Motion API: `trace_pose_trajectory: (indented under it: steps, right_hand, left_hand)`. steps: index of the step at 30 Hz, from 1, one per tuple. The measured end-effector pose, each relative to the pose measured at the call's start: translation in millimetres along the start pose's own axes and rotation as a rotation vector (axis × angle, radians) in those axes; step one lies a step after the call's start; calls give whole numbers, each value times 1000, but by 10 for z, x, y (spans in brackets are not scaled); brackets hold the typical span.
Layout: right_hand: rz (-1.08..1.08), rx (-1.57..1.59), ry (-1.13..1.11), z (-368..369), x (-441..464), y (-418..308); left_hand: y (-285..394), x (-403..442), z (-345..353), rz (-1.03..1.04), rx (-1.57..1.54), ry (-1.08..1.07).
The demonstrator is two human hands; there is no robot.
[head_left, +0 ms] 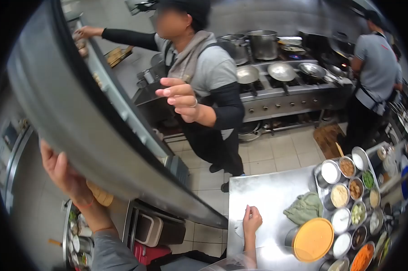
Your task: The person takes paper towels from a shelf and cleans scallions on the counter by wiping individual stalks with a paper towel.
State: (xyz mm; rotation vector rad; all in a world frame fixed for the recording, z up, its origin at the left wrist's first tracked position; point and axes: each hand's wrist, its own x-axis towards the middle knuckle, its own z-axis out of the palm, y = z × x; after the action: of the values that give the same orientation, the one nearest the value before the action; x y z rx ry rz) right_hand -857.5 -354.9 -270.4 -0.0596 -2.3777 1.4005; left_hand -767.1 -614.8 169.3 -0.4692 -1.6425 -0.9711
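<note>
My left hand [67, 177] is at the outer side of a large steel refrigerator door [84, 117], its fingers curled against the metal. The door stands open and slants across the left half of the view. My right hand [252, 220] is over the steel table [262, 189], fingers curled in. What it holds, if anything, is hidden. A small whitish piece [239, 228] shows beside its wrist. Right of that hand are a crumpled green cloth [304, 207] and a container with an orange lid [313, 240].
A co-worker [204, 67] reaches into the refrigerator with one arm, the other hand raised. Another person [378, 67] stands at the stove [276, 101], which bears pans and pots. Several ingredient tubs [339, 195] line the table's right side. A bin [148, 229] stands below the door.
</note>
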Motion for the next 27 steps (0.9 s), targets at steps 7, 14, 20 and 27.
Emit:
trace_pose_trajectory:
  steps: [7, 14, 20, 27]
  right_hand:
    - [-15, 76, -69, 92, 53, 34]
    - [-57, 69, -112, 100, 33, 49]
    - [-82, 91, -104, 90, 16, 66]
    - [-71, 99, -108, 91, 5, 89]
  left_hand:
    - [426, -703, -766, 222, -136, 375]
    - [599, -901, -1013, 194, -56, 349]
    - [628, -888, -1058, 158, -39, 321]
    - [623, -868, -1030, 146, -53, 300]
